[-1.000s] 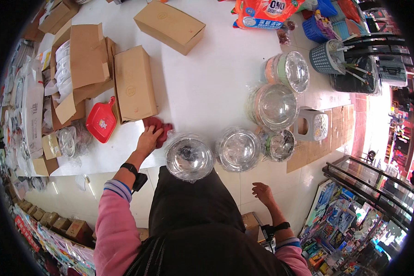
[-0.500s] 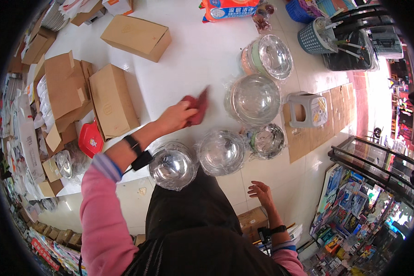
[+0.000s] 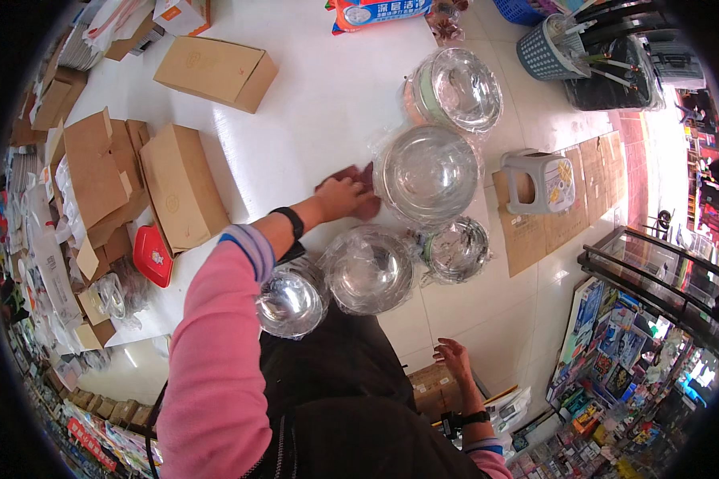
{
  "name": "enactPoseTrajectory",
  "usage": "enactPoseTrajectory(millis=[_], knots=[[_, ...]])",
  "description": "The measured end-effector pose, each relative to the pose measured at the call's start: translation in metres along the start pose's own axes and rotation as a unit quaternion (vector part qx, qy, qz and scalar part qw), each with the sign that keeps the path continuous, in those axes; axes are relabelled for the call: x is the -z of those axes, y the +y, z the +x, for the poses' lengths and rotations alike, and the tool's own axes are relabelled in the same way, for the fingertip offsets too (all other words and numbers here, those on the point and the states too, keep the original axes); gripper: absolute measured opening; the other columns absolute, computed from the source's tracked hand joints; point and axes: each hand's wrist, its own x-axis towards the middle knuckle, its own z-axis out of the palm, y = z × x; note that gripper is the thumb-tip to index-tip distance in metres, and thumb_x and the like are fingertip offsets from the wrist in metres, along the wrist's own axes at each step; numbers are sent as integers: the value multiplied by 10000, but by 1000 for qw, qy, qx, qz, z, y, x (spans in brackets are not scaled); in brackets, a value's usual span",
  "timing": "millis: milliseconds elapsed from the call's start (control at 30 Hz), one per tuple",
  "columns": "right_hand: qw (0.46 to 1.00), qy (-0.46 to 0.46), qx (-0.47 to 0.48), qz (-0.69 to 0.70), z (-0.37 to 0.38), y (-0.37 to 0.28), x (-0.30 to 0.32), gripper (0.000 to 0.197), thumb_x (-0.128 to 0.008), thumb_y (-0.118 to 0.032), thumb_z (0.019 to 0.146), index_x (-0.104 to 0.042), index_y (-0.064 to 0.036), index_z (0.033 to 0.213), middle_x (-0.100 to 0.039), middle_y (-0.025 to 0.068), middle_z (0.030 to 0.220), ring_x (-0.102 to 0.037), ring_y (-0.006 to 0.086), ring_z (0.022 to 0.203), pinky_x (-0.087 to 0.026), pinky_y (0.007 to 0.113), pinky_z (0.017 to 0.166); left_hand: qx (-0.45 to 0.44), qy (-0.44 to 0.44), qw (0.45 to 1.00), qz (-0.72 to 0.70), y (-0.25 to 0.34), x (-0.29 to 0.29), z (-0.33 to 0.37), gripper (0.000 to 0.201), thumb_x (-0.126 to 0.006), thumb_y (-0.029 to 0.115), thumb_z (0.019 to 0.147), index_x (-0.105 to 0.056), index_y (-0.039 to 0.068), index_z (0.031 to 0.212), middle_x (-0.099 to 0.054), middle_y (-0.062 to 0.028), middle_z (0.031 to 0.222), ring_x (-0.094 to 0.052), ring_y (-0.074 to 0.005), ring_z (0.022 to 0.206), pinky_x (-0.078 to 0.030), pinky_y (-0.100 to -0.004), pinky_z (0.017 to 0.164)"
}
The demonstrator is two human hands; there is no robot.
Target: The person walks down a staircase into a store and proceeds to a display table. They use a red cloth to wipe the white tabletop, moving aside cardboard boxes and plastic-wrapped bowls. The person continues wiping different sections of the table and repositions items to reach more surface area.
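Note:
My left hand (image 3: pixel 343 197) is closed on a dark red cloth (image 3: pixel 367 209), pressed flat on the white tabletop (image 3: pixel 295 104). Just right of the cloth stands a wide stack of bowls (image 3: pixel 430 176) in clear plastic wrap. Nearer to me, two more wrapped shiny bowl stacks, a middle one (image 3: pixel 369 270) and a left one (image 3: pixel 291 299), sit at the table's front edge. A smaller wrapped stack (image 3: pixel 455 249) lies to their right, and another wrapped stack (image 3: pixel 463 89) is farther back. My right hand (image 3: pixel 454 359) hangs beside my body, below the table, holding nothing, its fingers apart.
On the table's left are a long brown carton (image 3: pixel 184 188), an opened carton (image 3: pixel 96 176) and a red tray (image 3: pixel 152 254). Another carton (image 3: pixel 216 70) and an orange-blue packet (image 3: pixel 383 12) lie farther back. A grey stool (image 3: pixel 545 182) stands on flattened cardboard (image 3: pixel 523 239) at right.
My left hand has slid the cloth rightward and slightly toward me, up to the wide bowl stack. The view has shifted slightly. My right hand still hangs at my side.

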Motion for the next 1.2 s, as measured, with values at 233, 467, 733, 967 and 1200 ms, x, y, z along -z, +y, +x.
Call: enactPoseTrajectory(millis=[233, 467, 733, 967, 1200], knots=[[1000, -13, -2, -17, 14, 2, -5, 361, -588, -134, 888, -580, 16, 1217, -680, 132, 946, -684, 216, 786, -566, 338, 635, 205, -51, 977, -2, -55, -17, -117, 800, -641, 233, 830, -222, 171, 1509, -543, -155, 1229, -605, -361, 978, -534, -427, 819], [993, -19, 59, -96, 11, -28, -3, 365, -567, -116, 865, -584, 33, 1198, -686, 156, 938, -688, 233, 764, -572, 343, 640, 288, -64, 952, -76, -38, -27, -190, 793, -559, 102, 844, -138, 78, 1515, -545, -255, 1221, -631, -406, 992, -522, -467, 843], [992, -23, 36, -121, 9, -56, 30, 355, -607, -120, 850, -597, 11, 1180, -676, 122, 892, -663, 197, 694, -548, 321, 573, 385, -81, 897, -201, -8, -55, -250, 990, -722, 143, 762, -95, 185, 1528, -488, -240, 1296, -564, -408, 1110, -474, -456, 954], [989, 0, 40, -143, 0, -92, 64, 344, -568, -112, 893, -560, 19, 1211, -665, 153, 895, -677, 244, 710, -571, 347, 592, 490, -7, 853, -178, 47, -91, -307, 894, -679, 255, 812, -146, 139, 1520, -509, -204, 1270, -545, -394, 1136, -457, -433, 976], [986, 81, 49, -138, -9, -125, 75, 274, -567, -96, 878, -606, -1, 1132, -647, 116, 824, -664, 208, 643, -540, 308, 494, 654, -1, 724, -220, 65, -124, -419, 875, -597, 121, 839, -57, 107, 1528, -527, -219, 1230, -565, -412, 1096, -461, -464, 958]])
